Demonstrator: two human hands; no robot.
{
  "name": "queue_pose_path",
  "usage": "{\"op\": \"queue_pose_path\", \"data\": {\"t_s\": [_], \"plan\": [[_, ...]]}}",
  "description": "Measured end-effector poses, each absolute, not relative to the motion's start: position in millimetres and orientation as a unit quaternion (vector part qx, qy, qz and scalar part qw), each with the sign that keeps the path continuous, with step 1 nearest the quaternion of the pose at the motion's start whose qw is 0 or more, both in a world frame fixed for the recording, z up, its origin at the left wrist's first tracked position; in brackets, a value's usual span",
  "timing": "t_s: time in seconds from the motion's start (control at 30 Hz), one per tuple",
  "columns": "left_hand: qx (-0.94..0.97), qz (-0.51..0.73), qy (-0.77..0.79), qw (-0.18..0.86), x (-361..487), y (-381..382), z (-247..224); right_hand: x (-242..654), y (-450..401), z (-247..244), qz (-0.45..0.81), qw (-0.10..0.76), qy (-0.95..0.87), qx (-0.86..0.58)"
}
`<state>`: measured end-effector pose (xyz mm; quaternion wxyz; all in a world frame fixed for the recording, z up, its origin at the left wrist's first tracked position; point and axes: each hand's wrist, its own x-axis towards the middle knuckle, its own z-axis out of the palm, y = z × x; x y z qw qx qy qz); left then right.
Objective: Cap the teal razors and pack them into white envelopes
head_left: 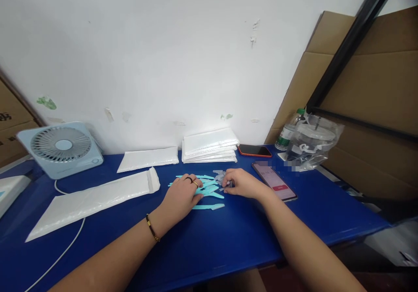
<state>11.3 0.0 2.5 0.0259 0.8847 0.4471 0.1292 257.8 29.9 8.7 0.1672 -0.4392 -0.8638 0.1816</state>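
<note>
Several thin turquoise plastic sticks [209,189] lie in a loose pile at the middle of the blue table [235,235]; one stick [210,206] lies nearer the front edge. My left hand [183,194], with rings and a bracelet, is over the pile's left part, its curled fingers touching the sticks. Beside the pile's right end are small translucent pieces [218,177]. My right hand [240,183] has its fingers pinched together at these pieces, with a small clear piece at its fingertips.
Stacked white padded mailers [210,144] stand against the wall. Another mailer [148,158] and a long mailer [94,200] lie left. A blue fan [63,146] is far left. Two phones [254,150], [276,182], a bottle [287,133] and a bagged cup [311,142] are right.
</note>
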Motion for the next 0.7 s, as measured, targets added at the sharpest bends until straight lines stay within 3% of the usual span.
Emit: {"op": "queue_pose_path", "data": {"t_s": [0.17, 0.33, 0.47, 0.57, 0.7], "plan": [[0.886, 0.107, 0.45, 0.009, 7.6, 9.2, -0.7, 254.4, 30.5, 7.2, 0.182, 0.178, -0.862, -0.438], [0.878, 0.131, 0.46, 0.009, 6.4, 8.2, 6.0, 259.0, 27.1, 12.0, 0.318, 0.232, -0.808, -0.438], [0.86, 0.141, 0.486, 0.07, 4.6, 5.2, 13.3, 258.4, 27.2, 9.6, 0.402, 0.284, -0.761, -0.423], [0.843, 0.153, 0.499, 0.133, 1.2, 5.1, 16.3, 257.8, 27.6, 9.3, 0.368, 0.326, -0.762, -0.421], [0.861, 0.16, 0.459, 0.146, -3.8, 9.0, 19.9, 255.6, 25.5, 14.5, 0.229, 0.387, -0.808, -0.381]]}}
